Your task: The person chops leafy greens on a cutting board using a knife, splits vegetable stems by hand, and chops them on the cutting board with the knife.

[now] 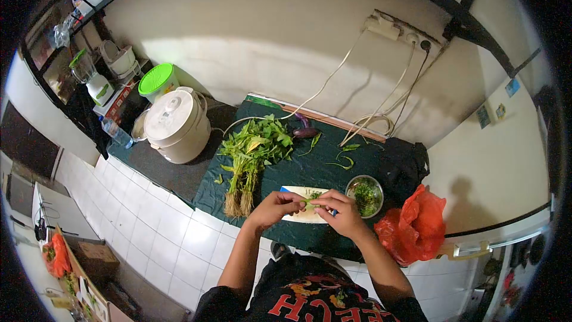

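Note:
Above the white cutting board (302, 217), my left hand (277, 206) pinches a small green vegetable piece (306, 201), its kind too small to tell. Close to it, my right hand (342, 211) has its fingertips at the piece's other side. A blue object (335, 211), perhaps a knife handle, shows between the right fingers; the rest of it is hidden. Chopped green bits (315, 195) lie on the board behind my fingers. Just right of the board stands a metal bowl (382, 198) holding chopped greens (366, 197).
A bunch of leafy greens with roots (256, 149) lies left on the dark green table cover (280, 179). Behind are a purple eggplant (305, 133) and green chilies (345, 164). A red plastic bag (414, 226) sits right; a white rice cooker (177, 125) stands left.

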A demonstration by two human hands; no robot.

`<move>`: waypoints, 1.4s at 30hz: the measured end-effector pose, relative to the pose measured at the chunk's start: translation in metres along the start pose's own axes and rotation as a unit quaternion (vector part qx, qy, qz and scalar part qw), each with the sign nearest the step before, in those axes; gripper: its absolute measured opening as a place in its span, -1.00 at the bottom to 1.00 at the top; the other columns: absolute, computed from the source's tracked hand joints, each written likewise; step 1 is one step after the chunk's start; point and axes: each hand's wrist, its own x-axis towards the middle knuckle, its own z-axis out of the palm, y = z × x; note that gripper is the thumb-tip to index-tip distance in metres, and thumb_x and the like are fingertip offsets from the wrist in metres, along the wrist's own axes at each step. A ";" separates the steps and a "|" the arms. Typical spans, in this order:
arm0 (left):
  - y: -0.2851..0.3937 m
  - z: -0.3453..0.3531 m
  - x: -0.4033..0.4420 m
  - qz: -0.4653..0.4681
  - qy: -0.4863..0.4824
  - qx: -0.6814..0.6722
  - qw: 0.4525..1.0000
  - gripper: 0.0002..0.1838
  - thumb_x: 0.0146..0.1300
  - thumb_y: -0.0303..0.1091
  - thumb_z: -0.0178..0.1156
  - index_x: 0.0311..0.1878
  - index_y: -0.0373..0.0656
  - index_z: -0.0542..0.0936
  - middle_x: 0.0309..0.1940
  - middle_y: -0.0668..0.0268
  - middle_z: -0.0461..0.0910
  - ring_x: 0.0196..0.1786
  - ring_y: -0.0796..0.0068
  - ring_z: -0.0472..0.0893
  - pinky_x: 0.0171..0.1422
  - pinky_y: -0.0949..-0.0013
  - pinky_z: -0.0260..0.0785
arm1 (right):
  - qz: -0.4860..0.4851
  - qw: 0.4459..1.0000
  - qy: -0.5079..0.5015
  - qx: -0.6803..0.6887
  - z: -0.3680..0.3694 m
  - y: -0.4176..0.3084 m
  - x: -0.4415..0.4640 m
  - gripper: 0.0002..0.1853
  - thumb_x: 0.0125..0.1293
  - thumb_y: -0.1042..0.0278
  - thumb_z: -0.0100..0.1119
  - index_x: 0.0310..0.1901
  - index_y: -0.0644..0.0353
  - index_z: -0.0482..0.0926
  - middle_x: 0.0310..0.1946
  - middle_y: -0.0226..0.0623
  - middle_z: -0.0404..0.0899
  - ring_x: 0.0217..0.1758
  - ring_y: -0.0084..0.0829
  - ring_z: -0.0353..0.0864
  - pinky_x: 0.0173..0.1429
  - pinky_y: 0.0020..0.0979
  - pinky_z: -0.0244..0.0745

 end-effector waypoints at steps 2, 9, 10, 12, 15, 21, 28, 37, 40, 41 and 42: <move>0.003 -0.003 -0.003 0.004 0.004 -0.005 1.000 -0.79 0.37 -0.32 0.28 -0.10 -0.28 0.72 -0.28 0.41 0.71 -0.21 0.64 0.61 -0.06 0.54 0.41 | 0.021 1.000 -0.010 -0.017 -0.002 0.000 0.000 -0.69 0.26 0.44 0.32 0.05 0.07 0.69 -0.12 -0.30 0.60 -0.07 -0.33 0.65 -0.02 -0.35 0.59; 0.015 -0.002 -0.007 -0.008 -0.014 -0.034 0.999 -0.79 0.37 -0.36 0.28 -0.08 -0.31 0.70 -0.24 0.37 0.70 -0.14 0.62 0.61 0.02 0.50 0.44 | 0.037 0.991 0.022 0.124 0.003 -0.001 0.007 -0.71 0.25 0.51 0.32 0.02 0.15 0.68 0.00 -0.23 0.60 -0.08 -0.39 0.68 0.02 -0.37 0.61; 0.016 0.000 -0.007 -0.008 -0.014 -0.034 0.999 -0.79 0.37 -0.36 0.28 -0.08 -0.31 0.70 -0.24 0.37 0.70 -0.14 0.62 0.61 0.02 0.50 0.44 | 0.052 0.990 0.017 0.130 0.003 -0.001 0.007 -0.71 0.25 0.50 0.33 0.02 0.15 0.67 0.00 -0.23 0.61 -0.08 -0.39 0.69 0.02 -0.37 0.62; 0.020 0.003 -0.008 0.005 -0.001 -0.043 0.999 -0.75 0.37 -0.38 0.28 0.04 -0.29 0.65 -0.25 0.40 0.67 -0.16 0.63 0.61 0.02 0.51 0.43 | 0.067 0.988 0.013 0.137 0.002 -0.002 0.007 -0.71 0.26 0.50 0.33 0.03 0.15 0.67 0.00 -0.24 0.63 -0.08 -0.38 0.70 0.02 -0.38 0.63; 0.021 0.004 -0.009 0.037 0.000 -0.017 0.999 -0.74 0.38 -0.41 0.25 0.09 -0.24 0.61 -0.30 0.45 0.61 -0.19 0.66 0.58 -0.02 0.52 0.40 | 0.041 0.991 0.033 0.126 0.001 -0.002 0.009 -0.74 0.22 0.56 0.37 -0.04 0.22 0.68 -0.12 -0.23 0.67 -0.14 -0.45 0.69 -0.13 -0.44 0.62; 0.020 0.010 -0.016 0.090 0.048 -0.066 0.993 -0.86 0.38 -0.46 0.21 -0.03 -0.21 0.59 -0.18 0.43 0.57 -0.09 0.60 0.52 0.03 0.46 0.42 | 0.035 0.996 0.007 0.088 -0.007 -0.021 0.014 -0.78 0.20 0.52 0.40 -0.10 0.22 0.71 -0.23 -0.24 0.69 -0.28 -0.46 0.66 -0.19 -0.44 0.55; 0.038 0.025 -0.032 0.191 0.064 -0.015 0.979 -0.76 0.35 -0.54 0.24 0.06 -0.22 0.62 -0.24 0.44 0.57 -0.27 0.71 0.47 -0.19 0.54 0.29 | 0.052 0.993 0.053 0.089 -0.010 -0.030 0.013 -0.80 0.23 0.49 0.38 -0.10 0.25 0.71 -0.26 -0.28 0.70 -0.31 -0.52 0.62 -0.19 -0.48 0.51; 0.034 0.041 -0.036 0.208 0.171 0.120 0.956 -0.84 0.34 -0.47 0.28 -0.06 -0.29 0.67 -0.21 0.29 0.68 -0.11 0.57 0.61 0.01 0.45 0.46 | 0.147 0.972 0.102 0.150 -0.010 -0.051 0.005 -0.83 0.31 0.36 0.35 -0.11 0.20 0.70 -0.25 -0.30 0.74 -0.25 -0.50 0.69 -0.17 -0.46 0.54; 0.031 0.045 -0.038 0.189 0.198 0.121 0.954 -0.84 0.35 -0.45 0.29 -0.07 -0.28 0.67 -0.23 0.33 0.68 -0.14 0.59 0.61 -0.02 0.46 0.46 | 0.172 0.959 0.120 0.192 -0.001 -0.043 0.001 -0.83 0.32 0.36 0.35 -0.13 0.22 0.70 -0.30 -0.34 0.74 -0.29 -0.57 0.66 -0.20 -0.50 0.51; 0.030 0.045 -0.038 0.188 0.204 0.117 0.954 -0.85 0.35 -0.44 0.29 -0.09 -0.29 0.67 -0.23 0.33 0.68 -0.14 0.59 0.61 -0.03 0.47 0.46 | 0.189 0.950 0.125 0.212 0.002 -0.040 -0.001 -0.84 0.32 0.36 0.36 -0.14 0.24 0.69 -0.33 -0.36 0.73 -0.31 -0.61 0.64 -0.22 -0.51 0.50; 0.028 0.046 -0.039 0.186 0.209 0.114 0.953 -0.86 0.35 -0.43 0.30 -0.10 -0.29 0.67 -0.23 0.34 0.67 -0.14 0.60 0.60 -0.04 0.48 0.45 | 0.190 0.950 0.125 0.213 0.004 -0.038 -0.001 -0.84 0.32 0.36 0.36 -0.14 0.24 0.69 -0.33 -0.36 0.73 -0.31 -0.61 0.64 -0.22 -0.51 0.50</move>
